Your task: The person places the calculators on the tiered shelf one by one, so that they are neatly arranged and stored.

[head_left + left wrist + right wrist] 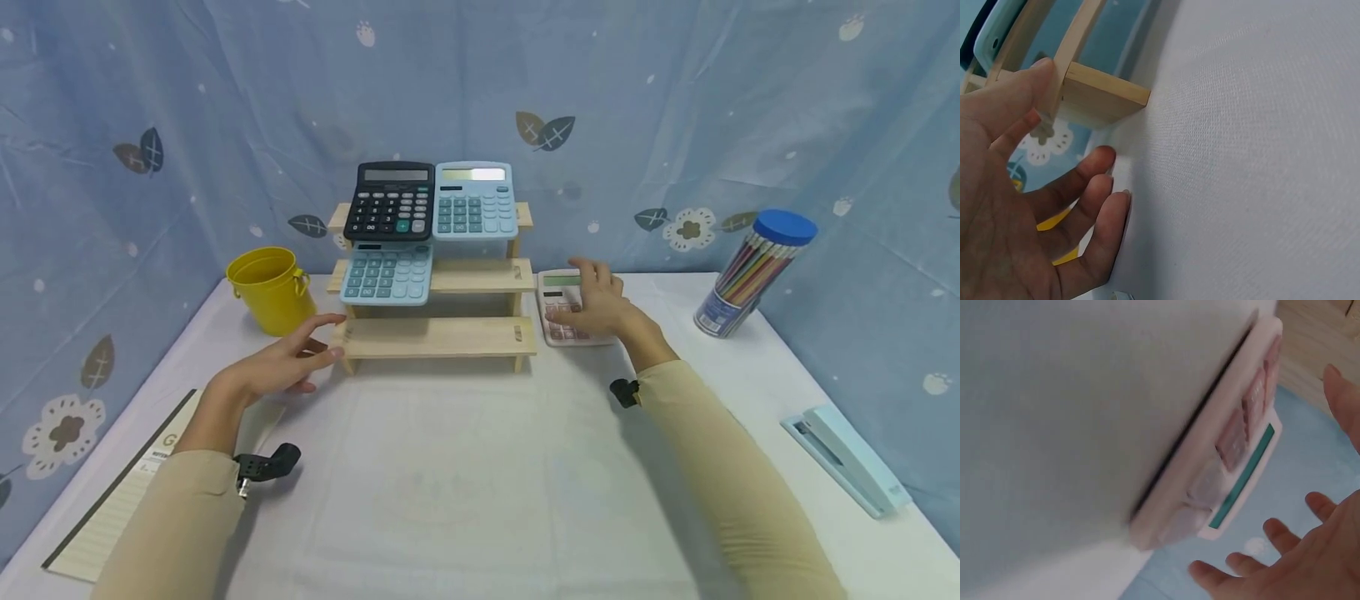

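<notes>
A three-step wooden shelf stands at the back centre. My left hand pinches the left end of its lowest board between thumb and index finger; the other fingers hang loosely curled. In the left wrist view the thumb lies against the wood. On the table at the shelf's right lies a pink-and-white calculator. Over it hovers my right hand, fingers spread. The right wrist view shows a gap between these fingers and the pink calculator. A black calculator and two light-blue calculators rest on the upper steps.
At the left stand a yellow bucket and, nearer, a notebook partly under my left arm. A tube of coloured pencils with a blue lid stands at the right. A light-blue stapler lies near the right edge.
</notes>
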{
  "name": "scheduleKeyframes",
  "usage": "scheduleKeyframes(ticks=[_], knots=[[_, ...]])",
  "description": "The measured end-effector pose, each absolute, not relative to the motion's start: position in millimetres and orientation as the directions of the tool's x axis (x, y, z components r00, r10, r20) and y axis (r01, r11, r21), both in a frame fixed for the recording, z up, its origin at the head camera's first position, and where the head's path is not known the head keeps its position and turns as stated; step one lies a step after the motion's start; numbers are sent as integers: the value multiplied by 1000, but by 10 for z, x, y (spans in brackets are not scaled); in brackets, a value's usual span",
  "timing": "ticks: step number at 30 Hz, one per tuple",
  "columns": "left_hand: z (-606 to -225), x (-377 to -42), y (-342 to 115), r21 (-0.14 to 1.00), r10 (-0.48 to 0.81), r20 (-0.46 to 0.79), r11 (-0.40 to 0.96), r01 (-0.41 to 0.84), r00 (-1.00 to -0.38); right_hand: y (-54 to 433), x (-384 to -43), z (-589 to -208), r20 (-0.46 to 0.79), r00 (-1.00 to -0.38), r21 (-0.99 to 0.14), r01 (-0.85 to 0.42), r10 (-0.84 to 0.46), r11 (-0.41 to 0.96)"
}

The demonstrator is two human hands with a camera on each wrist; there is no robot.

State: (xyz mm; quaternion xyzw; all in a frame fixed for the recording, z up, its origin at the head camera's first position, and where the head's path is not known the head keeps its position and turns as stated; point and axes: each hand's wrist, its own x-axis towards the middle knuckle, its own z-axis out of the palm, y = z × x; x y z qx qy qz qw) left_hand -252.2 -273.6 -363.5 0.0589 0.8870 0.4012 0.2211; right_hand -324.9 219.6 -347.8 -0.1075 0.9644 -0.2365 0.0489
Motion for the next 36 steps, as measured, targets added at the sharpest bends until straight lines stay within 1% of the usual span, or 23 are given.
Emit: scheduleKeyframes(ticks=[3,7,17,21,27,30,33,36], knots=[[-3637,-2526,-2742,737,279,-341,673,-71,-898,2150,-3282,-3498,-50,-982,-474,-138,-184,869],[-3646,-2525,-2743,736,280,-343,673,-72,-896,2104,-3294,-3528,-77,-988,-452,-86,-135,888],[-3639,-2533,-2751,739,285,-341,670,-68,-896,2034,-3281,-3566,-176,-979,-338,-39,-103,940],[-3639,-2527,-2750,740,285,-343,669,-71,-895,2028,-3272,-3566,-223,-972,-346,4,-78,938],[-3651,-2534,-2754,742,290,-338,667,-65,-895,2041,-3287,-3572,-190,-981,-346,38,-30,937],[-3655,-2532,-2757,742,289,-337,668,-63,-896,2071,-3299,-3572,-183,-983,-372,50,-20,927],[-3648,-2525,-2758,742,291,-339,667,-65,-894,2126,-3282,-3547,-180,-983,-449,57,-28,891],[-3638,-2523,-2764,740,293,-336,670,-58,-895,2191,-3251,-3532,-187,-981,-553,72,-40,830]])
